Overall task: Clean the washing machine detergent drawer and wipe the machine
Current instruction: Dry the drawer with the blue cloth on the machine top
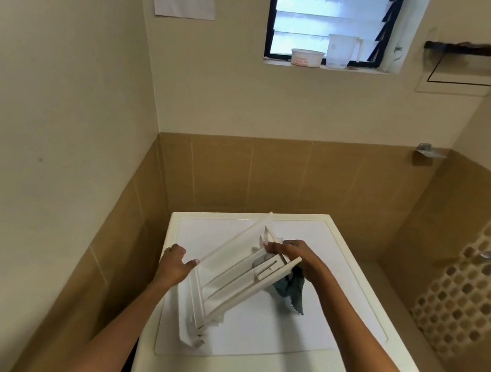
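No legible text anywhere. White tub (307, 57) on window sill (358, 71): red print, too blurred to read. Clear jug (342, 51) beside it: faint mark, unreadable.

Head view, I log: room light soft and even, slightly dim, warm cast on the walls. Brightest zone is the louvred window (324, 17), clipped to pale blue-white; the jug (340, 51) on its sill is backlit. The washing machine (331, 311) top carries a faint sheen and a soft grey shadow beneath the drawer (227, 278). The dark cloth (293, 292) loses detail. Wall edges bow outward near the borders. Overall slightly soft; lower right corner smeared.
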